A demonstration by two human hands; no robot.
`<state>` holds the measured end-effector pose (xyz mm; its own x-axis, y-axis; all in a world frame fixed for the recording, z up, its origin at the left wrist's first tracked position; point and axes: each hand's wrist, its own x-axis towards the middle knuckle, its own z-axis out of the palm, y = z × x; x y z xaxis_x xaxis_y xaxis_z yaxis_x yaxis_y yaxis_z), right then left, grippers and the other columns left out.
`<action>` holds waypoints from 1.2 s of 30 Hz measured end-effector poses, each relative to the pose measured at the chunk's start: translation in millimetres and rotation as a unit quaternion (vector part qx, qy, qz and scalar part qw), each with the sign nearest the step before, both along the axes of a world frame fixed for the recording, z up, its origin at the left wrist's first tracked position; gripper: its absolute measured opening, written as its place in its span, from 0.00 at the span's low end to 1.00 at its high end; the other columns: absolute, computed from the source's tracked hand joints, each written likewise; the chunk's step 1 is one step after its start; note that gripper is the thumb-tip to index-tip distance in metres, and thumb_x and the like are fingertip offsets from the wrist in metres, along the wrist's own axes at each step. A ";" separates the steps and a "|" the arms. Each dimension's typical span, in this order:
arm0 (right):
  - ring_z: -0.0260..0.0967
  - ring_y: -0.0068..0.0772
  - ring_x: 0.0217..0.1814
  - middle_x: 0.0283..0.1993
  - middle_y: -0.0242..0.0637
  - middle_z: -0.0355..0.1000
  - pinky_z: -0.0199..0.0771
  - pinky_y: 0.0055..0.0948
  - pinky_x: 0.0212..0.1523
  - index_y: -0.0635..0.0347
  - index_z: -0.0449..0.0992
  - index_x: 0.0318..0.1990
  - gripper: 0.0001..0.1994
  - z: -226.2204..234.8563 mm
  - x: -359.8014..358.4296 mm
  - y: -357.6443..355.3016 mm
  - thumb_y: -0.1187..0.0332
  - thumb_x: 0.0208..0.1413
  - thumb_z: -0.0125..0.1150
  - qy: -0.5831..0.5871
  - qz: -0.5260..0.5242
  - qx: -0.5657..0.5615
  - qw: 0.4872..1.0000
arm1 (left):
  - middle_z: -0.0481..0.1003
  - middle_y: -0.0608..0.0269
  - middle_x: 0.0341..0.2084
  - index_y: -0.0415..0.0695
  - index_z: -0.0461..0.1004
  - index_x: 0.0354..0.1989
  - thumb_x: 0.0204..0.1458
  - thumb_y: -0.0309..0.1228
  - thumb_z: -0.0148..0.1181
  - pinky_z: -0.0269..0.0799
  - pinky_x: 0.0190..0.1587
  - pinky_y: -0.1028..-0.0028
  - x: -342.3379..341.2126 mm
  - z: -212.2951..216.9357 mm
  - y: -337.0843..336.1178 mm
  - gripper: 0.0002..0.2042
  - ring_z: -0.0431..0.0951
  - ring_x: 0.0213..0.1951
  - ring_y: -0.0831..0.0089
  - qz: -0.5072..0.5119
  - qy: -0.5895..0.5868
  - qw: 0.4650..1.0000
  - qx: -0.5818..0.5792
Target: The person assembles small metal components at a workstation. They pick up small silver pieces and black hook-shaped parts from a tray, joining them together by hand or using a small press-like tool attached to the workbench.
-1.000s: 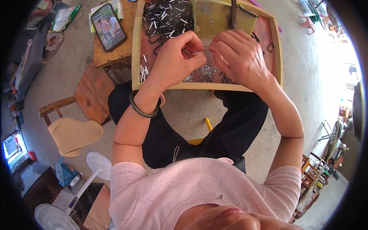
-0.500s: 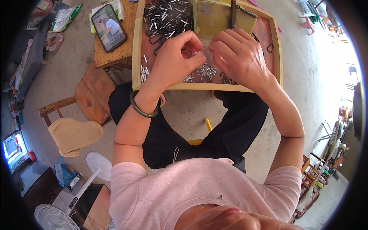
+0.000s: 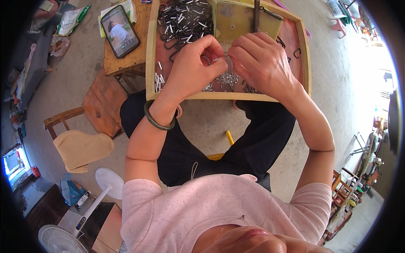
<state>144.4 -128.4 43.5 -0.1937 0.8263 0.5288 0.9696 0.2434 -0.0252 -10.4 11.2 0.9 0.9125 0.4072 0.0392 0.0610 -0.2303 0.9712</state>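
Over a shallow wooden tray (image 3: 228,96), my two hands meet almost fingertip to fingertip. My left hand (image 3: 196,65) is closed in a pinch on a small silver metal piece (image 3: 216,59), mostly covered by the fingers. Beside it my right hand (image 3: 263,63) is also pinched closed; whatever its fingertips hold is hidden. Beneath the hands lies a pile of tiny silver pins (image 3: 228,79). Black metal hooks with silver bars (image 3: 185,21) are heaped at the tray's far left. Loose short silver bars (image 3: 159,81) rest by the near left corner.
A yellowish metal plate (image 3: 247,21) with a dark upright bar (image 3: 256,14) stands at the tray's far side. Black C-shaped hooks (image 3: 297,53) lie right. A phone (image 3: 119,31) rests on a wooden table (image 3: 114,66) at left, near a chair (image 3: 82,147) and white fan (image 3: 63,240).
Both hands keep nearly the same pinched pose, with only slight finger movement. The picture on the phone screen has changed.
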 end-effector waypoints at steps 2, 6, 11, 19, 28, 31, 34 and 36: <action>0.70 0.36 0.34 0.30 0.33 0.65 0.71 0.35 0.36 0.56 0.71 0.31 0.09 -0.6 -1.3 -0.1 0.69 0.44 0.67 -0.003 -0.004 -0.003 1.000 | 0.75 0.70 0.32 0.39 0.72 0.36 0.53 0.20 0.63 0.73 0.37 0.82 -0.2 1.0 -1.0 0.06 0.75 0.34 0.85 0.001 0.000 1.000 0.002; 0.70 0.35 0.35 0.31 0.33 0.67 0.71 0.35 0.36 0.56 0.73 0.32 0.10 -1.0 -2.0 1.1 0.68 0.43 0.68 -0.057 -0.007 -0.002 0.998 | 0.76 0.67 0.25 0.40 0.75 0.35 0.48 0.28 0.67 0.69 0.30 0.76 2.5 -5.7 -7.1 0.09 0.71 0.25 0.80 0.063 -0.041 0.997 -0.002; 0.77 0.31 0.36 0.34 0.33 0.77 0.75 0.29 0.38 0.65 0.78 0.38 0.07 -0.5 -6.8 -3.5 0.72 0.54 0.65 0.297 -0.098 -0.046 0.949 | 0.75 0.67 0.28 0.41 0.74 0.35 0.49 0.25 0.65 0.69 0.31 0.75 7.0 1.0 -10.2 0.07 0.72 0.27 0.77 0.112 -0.099 0.987 0.063; 0.72 0.15 0.33 0.32 0.29 0.77 0.72 0.22 0.34 0.67 0.79 0.41 0.09 -4.7 3.6 -0.3 0.70 0.60 0.60 0.592 -0.112 -0.172 0.779 | 0.73 0.66 0.29 0.42 0.72 0.34 0.47 0.22 0.65 0.70 0.32 0.73 11.3 5.2 -10.8 0.08 0.74 0.29 0.72 0.117 -0.167 0.961 0.188; 0.71 0.15 0.32 0.31 0.28 0.77 0.71 0.20 0.35 0.68 0.79 0.40 0.09 -6.1 7.7 -0.6 0.69 0.61 0.60 0.588 -0.128 -0.187 0.777 | 0.75 0.62 0.29 0.42 0.77 0.33 0.46 0.20 0.69 0.73 0.32 0.69 11.9 4.3 -10.6 0.08 0.78 0.32 0.63 0.126 -0.210 0.930 0.274; 0.71 0.15 0.34 0.32 0.28 0.76 0.72 0.19 0.38 0.68 0.79 0.41 0.08 -4.8 3.8 1.4 0.70 0.63 0.60 0.599 -0.122 -0.194 0.767 | 0.76 0.63 0.29 0.42 0.79 0.32 0.45 0.19 0.69 0.73 0.32 0.70 12.0 4.3 -11.7 0.08 0.79 0.32 0.63 0.143 -0.225 0.904 0.334; 0.71 0.16 0.36 0.34 0.29 0.76 0.72 0.19 0.42 0.67 0.79 0.41 0.07 4.5 4.9 2.6 0.71 0.64 0.59 0.622 -0.109 -0.227 0.741 | 0.76 0.64 0.28 0.42 0.79 0.33 0.46 0.18 0.69 0.72 0.31 0.72 10.0 4.6 -9.4 0.08 0.79 0.30 0.67 0.145 -0.239 0.898 0.339; 0.70 0.16 0.36 0.34 0.29 0.76 0.71 0.20 0.42 0.67 0.79 0.41 0.07 8.5 8.4 2.2 0.71 0.64 0.59 0.633 -0.097 -0.250 0.726 | 0.76 0.66 0.29 0.42 0.80 0.35 0.48 0.18 0.69 0.72 0.29 0.75 6.2 8.2 -8.9 0.07 0.78 0.30 0.72 0.111 -0.226 0.939 0.234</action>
